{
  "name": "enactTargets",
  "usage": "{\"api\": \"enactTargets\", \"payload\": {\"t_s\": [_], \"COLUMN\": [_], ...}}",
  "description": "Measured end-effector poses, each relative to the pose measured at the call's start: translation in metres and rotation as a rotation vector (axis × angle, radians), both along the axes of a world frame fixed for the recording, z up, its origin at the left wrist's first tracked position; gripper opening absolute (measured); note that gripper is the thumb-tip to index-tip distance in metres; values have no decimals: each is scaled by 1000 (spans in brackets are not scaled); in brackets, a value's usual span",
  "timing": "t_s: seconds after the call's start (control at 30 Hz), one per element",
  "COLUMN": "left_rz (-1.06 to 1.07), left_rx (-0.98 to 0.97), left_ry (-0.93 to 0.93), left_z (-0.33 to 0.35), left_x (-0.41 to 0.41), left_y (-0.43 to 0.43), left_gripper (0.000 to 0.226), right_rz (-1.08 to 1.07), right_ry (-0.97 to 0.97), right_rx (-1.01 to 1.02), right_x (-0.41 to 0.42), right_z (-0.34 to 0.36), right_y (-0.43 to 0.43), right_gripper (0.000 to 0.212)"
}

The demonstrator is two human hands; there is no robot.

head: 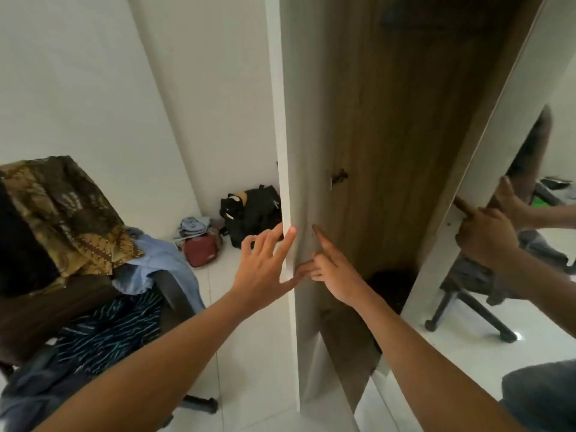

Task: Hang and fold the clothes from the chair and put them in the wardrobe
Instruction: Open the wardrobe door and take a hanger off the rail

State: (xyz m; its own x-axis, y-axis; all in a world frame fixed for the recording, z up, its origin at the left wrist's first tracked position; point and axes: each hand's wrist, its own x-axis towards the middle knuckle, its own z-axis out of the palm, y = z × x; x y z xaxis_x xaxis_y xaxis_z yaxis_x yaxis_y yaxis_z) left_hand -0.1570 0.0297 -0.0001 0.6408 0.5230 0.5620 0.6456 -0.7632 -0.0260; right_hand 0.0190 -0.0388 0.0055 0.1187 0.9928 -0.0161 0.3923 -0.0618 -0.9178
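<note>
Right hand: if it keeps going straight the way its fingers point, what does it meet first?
The right hand points up along the wooden inner face of the wardrobe door, fingers seemingly already on it. Straight on, it likely just slides up that panel; depth is unclear.

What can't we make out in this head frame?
- Wardrobe interior: dark, mostly screened by the open door; rail, shelves unseen.
- Chair seat: buried under clothes.
- Left hand and right hand at the door edge: grip unclear.
- Mirror: cropped at the right edge.
</note>
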Motion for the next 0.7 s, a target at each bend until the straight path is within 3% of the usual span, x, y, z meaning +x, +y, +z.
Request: {"api": "enactTargets", "payload": {"t_s": [0.27,0.57,0.7], "left_rz": [393,636,651], "left_rx": [6,149,178], "left_ry": [10,35,100], "left_z": [28,82,105], "left_x": [-47,-74,-69], "left_y": [36,126,174], "left_gripper": [147,119,127], "right_rz": [125,-5,-76], "right_ry": [-209,-612,-699], "right_rx": [131,343,312], "right_x": [-34,-13,3], "right_z": [65,95,93], "right_y": [91,194,236], "right_gripper": [78,87,97]}}
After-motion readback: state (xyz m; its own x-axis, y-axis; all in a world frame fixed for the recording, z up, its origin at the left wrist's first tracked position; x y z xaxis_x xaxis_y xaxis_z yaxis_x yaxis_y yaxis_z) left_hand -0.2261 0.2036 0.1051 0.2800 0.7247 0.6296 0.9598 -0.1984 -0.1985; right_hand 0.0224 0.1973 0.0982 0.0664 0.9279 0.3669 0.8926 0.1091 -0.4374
